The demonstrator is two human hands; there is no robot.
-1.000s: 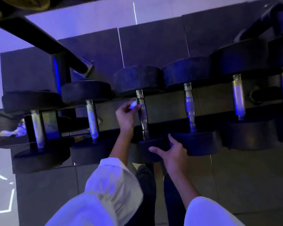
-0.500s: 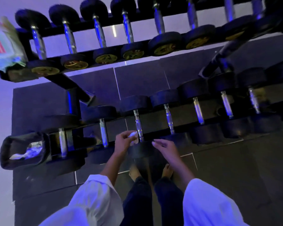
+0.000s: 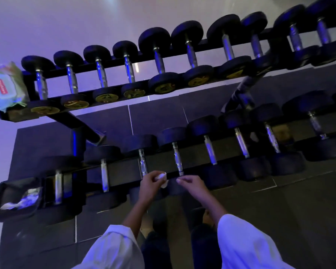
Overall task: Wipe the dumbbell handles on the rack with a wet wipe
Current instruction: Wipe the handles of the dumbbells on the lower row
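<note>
My left grip is clenched round the wet wipe, bunched small, just below the third handle on the lower rack and off the metal. My right grip sits right of that handle, fingers reaching for the wipe, holding nothing as far as this dim light lets me tell. The risk is in passing a wad between two grips: one loose pinch and it drops to the floor below that handle.
</note>
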